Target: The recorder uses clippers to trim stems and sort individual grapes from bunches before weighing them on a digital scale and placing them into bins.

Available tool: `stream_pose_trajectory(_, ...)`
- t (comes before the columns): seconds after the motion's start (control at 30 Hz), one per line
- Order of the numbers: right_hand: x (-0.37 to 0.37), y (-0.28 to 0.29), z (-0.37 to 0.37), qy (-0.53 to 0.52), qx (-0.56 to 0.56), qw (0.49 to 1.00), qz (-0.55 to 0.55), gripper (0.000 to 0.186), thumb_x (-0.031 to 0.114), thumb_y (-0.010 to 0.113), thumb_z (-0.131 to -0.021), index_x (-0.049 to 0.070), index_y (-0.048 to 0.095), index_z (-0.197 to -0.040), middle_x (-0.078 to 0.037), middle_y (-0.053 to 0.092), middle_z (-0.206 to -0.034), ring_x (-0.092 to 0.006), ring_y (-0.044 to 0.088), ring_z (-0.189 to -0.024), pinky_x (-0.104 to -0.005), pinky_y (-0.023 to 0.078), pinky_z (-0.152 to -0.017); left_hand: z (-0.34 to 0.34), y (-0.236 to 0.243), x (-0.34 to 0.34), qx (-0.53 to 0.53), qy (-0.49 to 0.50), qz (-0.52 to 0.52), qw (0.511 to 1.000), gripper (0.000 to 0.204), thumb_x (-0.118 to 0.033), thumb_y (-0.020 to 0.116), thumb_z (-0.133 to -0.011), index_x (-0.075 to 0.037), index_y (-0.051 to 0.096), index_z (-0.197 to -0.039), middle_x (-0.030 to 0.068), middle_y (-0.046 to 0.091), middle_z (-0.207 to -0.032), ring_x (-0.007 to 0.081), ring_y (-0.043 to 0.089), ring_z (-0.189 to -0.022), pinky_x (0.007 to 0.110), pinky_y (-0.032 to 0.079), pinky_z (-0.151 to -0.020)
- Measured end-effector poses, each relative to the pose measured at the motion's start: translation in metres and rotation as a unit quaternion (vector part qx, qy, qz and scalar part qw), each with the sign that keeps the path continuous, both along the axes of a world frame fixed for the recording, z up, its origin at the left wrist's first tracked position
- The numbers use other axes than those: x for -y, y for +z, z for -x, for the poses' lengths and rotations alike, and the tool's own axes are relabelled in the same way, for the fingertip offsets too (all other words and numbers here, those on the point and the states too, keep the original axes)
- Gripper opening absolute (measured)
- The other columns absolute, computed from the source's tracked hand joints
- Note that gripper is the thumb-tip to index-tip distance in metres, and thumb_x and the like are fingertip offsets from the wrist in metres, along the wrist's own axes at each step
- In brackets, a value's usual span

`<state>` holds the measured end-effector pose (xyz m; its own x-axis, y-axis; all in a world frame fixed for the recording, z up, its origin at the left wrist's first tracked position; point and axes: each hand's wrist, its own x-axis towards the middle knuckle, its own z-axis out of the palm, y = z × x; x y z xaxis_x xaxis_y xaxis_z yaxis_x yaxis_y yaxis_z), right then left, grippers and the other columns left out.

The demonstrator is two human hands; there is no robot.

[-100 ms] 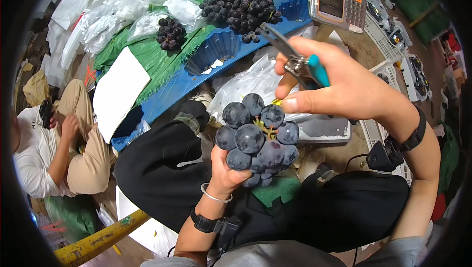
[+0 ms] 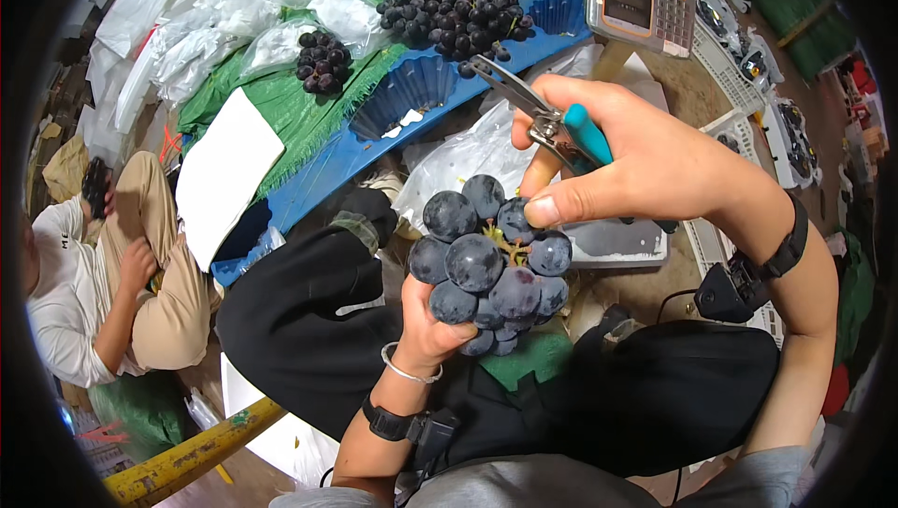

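A bunch of dark blue grapes [image 2: 475, 265] with short green stems sits above my lap, held from below by my left hand [image 2: 432, 326]. The bunch hides most of that hand's fingers. My right hand [image 2: 645, 148] grips garden snips [image 2: 587, 137] with teal handles, their metal blades pointing up and left, away from the bunch. The right thumb tip rests at a grape on the bunch's upper right side. Both wrists wear black straps with small devices.
A blue table [image 2: 327, 166] with a green woven sheet [image 2: 224, 115] bears more grape bunches [image 2: 454, 21] and plastic bags. A digital scale [image 2: 641, 5] stands at the far right near white crates [image 2: 725, 68]. Another person [image 2: 79, 297] sits at left, beside a yellow pole [image 2: 196, 452].
My right hand has shifted slightly left, its thumb now at the grape, and the snips have swung left. The other person's dark item has risen. My left hand holds almost still.
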<state>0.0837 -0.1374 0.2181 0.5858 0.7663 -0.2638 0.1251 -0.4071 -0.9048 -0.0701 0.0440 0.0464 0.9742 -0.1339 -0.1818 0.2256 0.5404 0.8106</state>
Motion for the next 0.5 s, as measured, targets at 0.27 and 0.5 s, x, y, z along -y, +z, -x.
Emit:
stream_pose_trajectory(0.27,0.001,-0.004,-0.004,0.019,-0.007,0.999,0.028,0.048,0.013,0.079,-0.073,0.004,0.047,-0.108,-0.005,0.063,-0.080,-0.0089,0.057,-0.075,-0.0240,0.046,-0.065,-0.002,0.014,0.013,0.034,0.042,0.022,0.998,0.073,-0.029,0.079,-0.061,0.002,0.050,-0.120,0.0104,0.060,-0.113,0.0197,0.060,-0.102,0.035,0.047,-0.094)
stream_pose_trajectory(0.5,-0.015,0.003,-0.007,-0.011,-0.057,0.998,0.015,0.051,0.010,0.078,-0.073,0.001,0.045,-0.111,-0.007,0.061,-0.090,-0.0098,0.057,-0.080,-0.0250,0.048,-0.068,-0.008,0.006,-0.002,0.126,-0.007,0.104,0.987,0.068,-0.023,0.070,-0.080,-0.001,0.035,-0.134,0.0156,0.047,-0.128,0.0278,0.052,-0.114,0.041,0.047,-0.097)
